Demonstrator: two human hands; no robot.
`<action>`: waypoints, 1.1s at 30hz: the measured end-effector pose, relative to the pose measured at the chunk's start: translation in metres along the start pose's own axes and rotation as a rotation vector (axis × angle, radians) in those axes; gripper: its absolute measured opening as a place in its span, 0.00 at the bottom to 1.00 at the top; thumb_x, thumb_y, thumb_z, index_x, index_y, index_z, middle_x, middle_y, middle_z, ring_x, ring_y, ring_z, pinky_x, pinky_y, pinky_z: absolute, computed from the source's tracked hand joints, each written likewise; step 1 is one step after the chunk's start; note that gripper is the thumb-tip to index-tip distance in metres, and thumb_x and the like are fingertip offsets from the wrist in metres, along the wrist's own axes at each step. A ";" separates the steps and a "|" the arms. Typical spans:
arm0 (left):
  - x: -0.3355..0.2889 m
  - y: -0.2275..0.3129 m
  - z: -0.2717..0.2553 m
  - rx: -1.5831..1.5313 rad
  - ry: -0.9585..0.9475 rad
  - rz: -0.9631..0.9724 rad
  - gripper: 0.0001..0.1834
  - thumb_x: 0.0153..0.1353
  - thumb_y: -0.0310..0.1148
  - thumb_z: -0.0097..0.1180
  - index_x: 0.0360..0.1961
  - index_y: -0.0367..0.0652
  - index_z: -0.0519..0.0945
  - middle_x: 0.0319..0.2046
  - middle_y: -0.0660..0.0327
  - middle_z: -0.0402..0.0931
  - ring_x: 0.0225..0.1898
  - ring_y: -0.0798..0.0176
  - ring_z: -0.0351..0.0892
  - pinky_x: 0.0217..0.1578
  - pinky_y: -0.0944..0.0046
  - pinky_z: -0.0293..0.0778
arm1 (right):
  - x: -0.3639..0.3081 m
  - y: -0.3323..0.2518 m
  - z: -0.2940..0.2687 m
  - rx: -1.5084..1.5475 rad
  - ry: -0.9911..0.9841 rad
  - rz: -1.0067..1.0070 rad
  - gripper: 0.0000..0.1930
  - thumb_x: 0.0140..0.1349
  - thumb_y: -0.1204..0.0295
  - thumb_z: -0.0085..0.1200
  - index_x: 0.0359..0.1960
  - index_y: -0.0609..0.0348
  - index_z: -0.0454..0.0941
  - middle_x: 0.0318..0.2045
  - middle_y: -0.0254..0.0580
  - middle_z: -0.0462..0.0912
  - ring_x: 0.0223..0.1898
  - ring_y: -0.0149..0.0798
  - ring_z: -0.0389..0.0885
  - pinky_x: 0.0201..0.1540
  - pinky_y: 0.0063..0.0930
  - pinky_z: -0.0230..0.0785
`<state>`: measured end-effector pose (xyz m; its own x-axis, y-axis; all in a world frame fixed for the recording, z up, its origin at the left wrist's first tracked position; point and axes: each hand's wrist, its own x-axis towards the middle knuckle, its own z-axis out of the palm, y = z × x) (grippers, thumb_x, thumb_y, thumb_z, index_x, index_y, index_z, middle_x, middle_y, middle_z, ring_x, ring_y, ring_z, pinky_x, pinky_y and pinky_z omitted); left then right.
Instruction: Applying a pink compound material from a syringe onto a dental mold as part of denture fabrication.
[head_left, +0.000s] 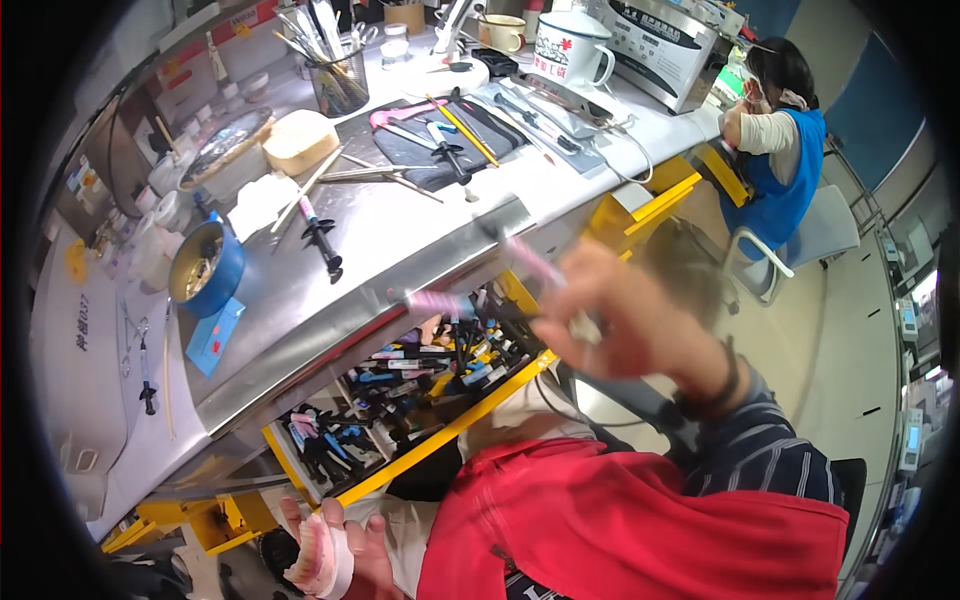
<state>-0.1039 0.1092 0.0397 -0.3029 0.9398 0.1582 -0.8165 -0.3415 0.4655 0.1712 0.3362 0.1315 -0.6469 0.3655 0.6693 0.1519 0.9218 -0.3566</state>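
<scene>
Got a dental model in the left hand, way down at the bottom edge, fingers curled around the white base, pink gum and tooth side turned toward the left. Holding a slim pink-and-white stick in the right hand, thumb and fingers pinched in close, up in front of the bench. Can also make out a pink-striped piece just left of those fingertips, above the drawer, but honestly too smeared to tell if held. Right under that, a yellow-edged drawer, pulled open and crammed with syringes, mostly dark with white, blue and pink bits. Wearing a red apron across the lap. Next out, on the metal-edged bench, a black syringe with a pink label, plus a round blue tin and a small blue card near it. Farther back, a pale spongy block, then a yellow pencil across a dark mat, a mesh cup full of tools, a white lidded mug and a big silver machine. Off to the right, a co-worker in a blue vest, seated, hands raised.
</scene>
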 end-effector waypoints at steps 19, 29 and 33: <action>0.018 -0.029 0.003 0.053 0.076 -0.033 0.60 0.40 0.49 0.70 0.71 0.48 0.48 0.51 0.55 0.63 0.43 0.63 0.74 0.65 0.40 0.55 | -0.045 -0.011 0.064 0.561 -0.267 0.142 0.14 0.57 0.76 0.55 0.44 0.58 0.67 0.35 0.47 0.70 0.37 0.51 0.70 0.41 0.39 0.64; 0.021 -0.025 0.001 0.078 -0.048 0.072 0.57 0.30 0.44 0.71 0.66 0.54 0.55 0.47 0.55 0.67 0.70 0.38 0.42 0.68 0.36 0.42 | -0.004 -0.042 0.153 0.614 -0.253 -0.017 0.13 0.55 0.75 0.55 0.42 0.57 0.71 0.32 0.44 0.68 0.33 0.48 0.71 0.36 0.38 0.64; 0.024 -0.021 0.009 0.128 -0.009 0.139 0.56 0.32 0.45 0.71 0.65 0.52 0.56 0.49 0.54 0.65 0.69 0.38 0.45 0.67 0.36 0.43 | -0.002 -0.042 0.166 0.378 -0.326 -0.157 0.10 0.57 0.70 0.57 0.39 0.55 0.75 0.27 0.39 0.66 0.27 0.42 0.68 0.31 0.34 0.63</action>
<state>-0.0896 0.1394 0.0413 -0.4037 0.8838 0.2363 -0.6979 -0.4645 0.5451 0.0421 0.2750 0.0368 -0.8485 0.1118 0.5172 -0.2073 0.8291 -0.5193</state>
